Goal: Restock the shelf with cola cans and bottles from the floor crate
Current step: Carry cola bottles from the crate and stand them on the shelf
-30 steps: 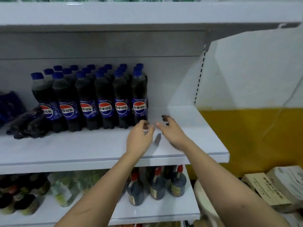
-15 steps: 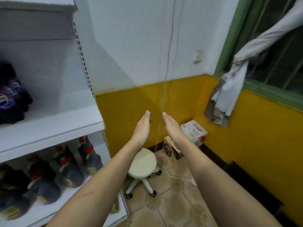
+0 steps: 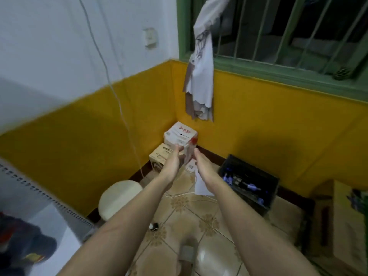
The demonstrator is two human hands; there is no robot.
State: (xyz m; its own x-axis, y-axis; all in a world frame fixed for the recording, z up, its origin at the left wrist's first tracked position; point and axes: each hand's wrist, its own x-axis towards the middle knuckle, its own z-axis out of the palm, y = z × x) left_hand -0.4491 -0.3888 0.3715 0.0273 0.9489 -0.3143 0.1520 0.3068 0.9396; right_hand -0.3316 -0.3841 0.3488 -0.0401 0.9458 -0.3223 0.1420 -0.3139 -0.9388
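Observation:
A black floor crate (image 3: 249, 184) stands against the yellow wall at the right, with blue-capped cola bottles (image 3: 229, 177) lying inside it. My left hand (image 3: 172, 163) and my right hand (image 3: 203, 165) are stretched out side by side in mid-air, palms facing each other, fingers straight, holding nothing. Both hands hover left of the crate, in front of the room's corner. The white shelf (image 3: 65, 232) shows only as its end at the lower left, with dark red-capped bottles (image 3: 18, 240) on a low level.
Two stacked cardboard boxes (image 3: 180, 136) sit in the corner. A round cream stool (image 3: 119, 197) stands on the tiled floor beside the shelf. A white cable (image 3: 119, 104) hangs down the wall. A cloth (image 3: 201, 76) hangs from the barred window. More boxes (image 3: 348, 220) are at the far right.
The view has swung right, from the cola shelf to the room's corner, bringing the floor crate into sight. Both hands left the shelf board and stay empty, held out ahead.

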